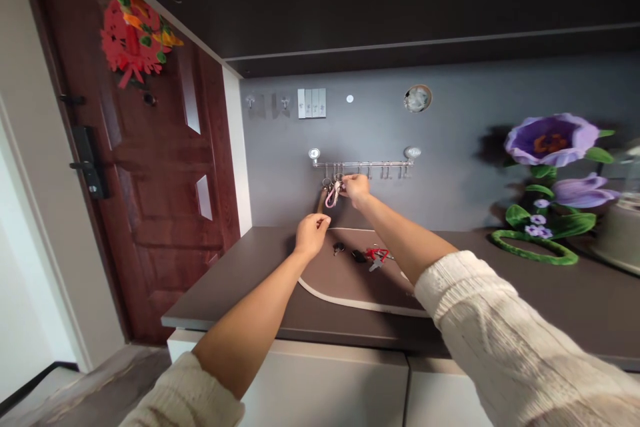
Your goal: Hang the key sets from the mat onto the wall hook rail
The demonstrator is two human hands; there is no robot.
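Pink-strapped keys (336,192), long axis down and left, in the pinching right hand (355,188); left hand (311,235) curled, contents unclear.

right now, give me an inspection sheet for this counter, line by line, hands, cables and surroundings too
surface: dark countertop with a light-edged brown mat
handled things: pink-looped keys up at the hook rail; red-tagged keys and small dark items lie on the mat
clutter: one pale item on the mat, partly hidden by the right forearm
hands: right hand at the pink-looped keys, grip unclear; left hand lower, near a brown strap, contact unclear
cables: nothing seen
surroundings: purple flower ornament on the right, dark red door on the left, dark shelf overhead
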